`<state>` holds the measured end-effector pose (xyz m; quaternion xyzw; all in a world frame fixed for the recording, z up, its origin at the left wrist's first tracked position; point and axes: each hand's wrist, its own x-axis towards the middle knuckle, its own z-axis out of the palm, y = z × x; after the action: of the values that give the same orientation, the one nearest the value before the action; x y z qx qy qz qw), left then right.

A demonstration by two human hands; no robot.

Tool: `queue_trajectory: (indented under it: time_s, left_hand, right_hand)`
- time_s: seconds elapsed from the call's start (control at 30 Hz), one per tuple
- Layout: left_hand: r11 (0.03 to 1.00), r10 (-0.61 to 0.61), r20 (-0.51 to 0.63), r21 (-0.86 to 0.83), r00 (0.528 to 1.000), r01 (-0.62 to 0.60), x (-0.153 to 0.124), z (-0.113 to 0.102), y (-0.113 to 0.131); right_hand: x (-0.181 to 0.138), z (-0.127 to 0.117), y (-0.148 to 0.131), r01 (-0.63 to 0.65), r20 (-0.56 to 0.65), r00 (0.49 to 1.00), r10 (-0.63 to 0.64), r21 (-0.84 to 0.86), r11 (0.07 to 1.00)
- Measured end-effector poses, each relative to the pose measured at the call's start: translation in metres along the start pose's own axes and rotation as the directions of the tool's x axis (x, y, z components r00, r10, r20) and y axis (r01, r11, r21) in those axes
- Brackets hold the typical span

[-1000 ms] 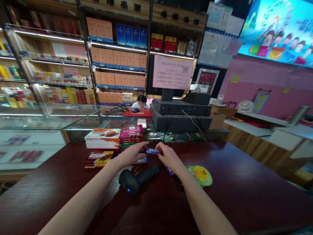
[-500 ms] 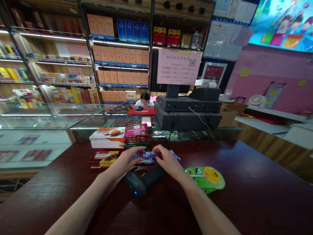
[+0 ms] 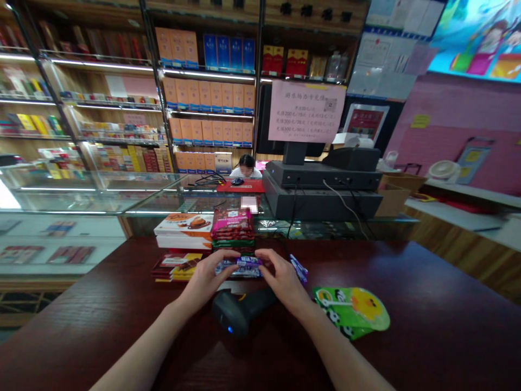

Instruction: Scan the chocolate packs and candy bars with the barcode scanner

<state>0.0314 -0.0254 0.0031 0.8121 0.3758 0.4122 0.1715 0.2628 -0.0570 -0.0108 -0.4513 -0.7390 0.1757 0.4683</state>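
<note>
My left hand (image 3: pixel 208 276) and my right hand (image 3: pixel 283 278) pinch the two ends of a small purple candy bar (image 3: pixel 248 261), holding it low over a short pile of similar purple bars (image 3: pixel 240 270) on the dark wooden counter (image 3: pixel 427 326). A black barcode scanner (image 3: pixel 238 310) lies on the counter just under and between my wrists. Another purple bar (image 3: pixel 300 269) lies right of my right hand.
Behind the pile stand stacked chocolate boxes (image 3: pixel 184 231) and magenta packets (image 3: pixel 232 225); flat bars (image 3: pixel 176 267) lie at left. A green and yellow bag (image 3: pixel 353 310) lies to the right. A cash register (image 3: pixel 321 184) and glass case (image 3: pixel 81 201) stand beyond; a person (image 3: pixel 245 165) sits behind.
Both hands have lowered the purple bar from above the counter down onto the pile. The camera view has shifted slightly, so everything sits a little further right.
</note>
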Motion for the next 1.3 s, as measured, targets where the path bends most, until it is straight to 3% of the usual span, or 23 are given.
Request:
queue_trajectory:
  time_s: [0.27, 0.4, 0.5, 0.63, 0.8, 1.07, 1.3]
  left_hand:
    - [0.996, -0.063, -0.076, -0.062, 0.995, 0.059, -0.001, -0.002, -0.001]
    - [0.999, -0.034, -0.148, -0.026, 0.988, 0.031, 0.003, -0.009, -0.009]
    - [0.998, 0.033, -0.200, 0.053, 0.979, -0.023, 0.005, -0.018, -0.016]
    - [0.991, 0.081, -0.291, 0.127, 0.953, -0.046, 0.005, -0.028, -0.024]
    - [0.979, 0.118, -0.371, 0.198, 0.921, -0.045, 0.006, -0.034, -0.032]
    - [0.981, 0.099, -0.392, 0.190, 0.914, -0.025, 0.005, -0.036, -0.037]
    - [0.986, 0.058, -0.385, 0.164, 0.921, 0.007, 0.006, -0.036, -0.042]
  right_hand:
    - [-0.005, -0.001, -0.006, 0.007, 0.041, 0.999, -0.009, 0.036, 0.999]
    - [-0.008, -0.009, -0.008, 0.017, 0.070, 0.997, -0.017, 0.000, 1.000]
    - [-0.010, -0.023, -0.012, 0.058, 0.179, 0.983, -0.043, -0.079, 0.995]
    - [-0.014, -0.039, -0.018, 0.076, 0.408, 0.913, -0.015, -0.135, 0.988]
    - [-0.019, -0.034, -0.024, 0.073, 0.533, 0.845, 0.047, -0.202, 0.977]
    - [-0.022, -0.022, -0.028, 0.133, 0.571, 0.821, -0.003, -0.188, 0.973]
    - [-0.018, -0.025, -0.028, 0.145, 0.477, 0.879, -0.025, -0.218, 0.965]
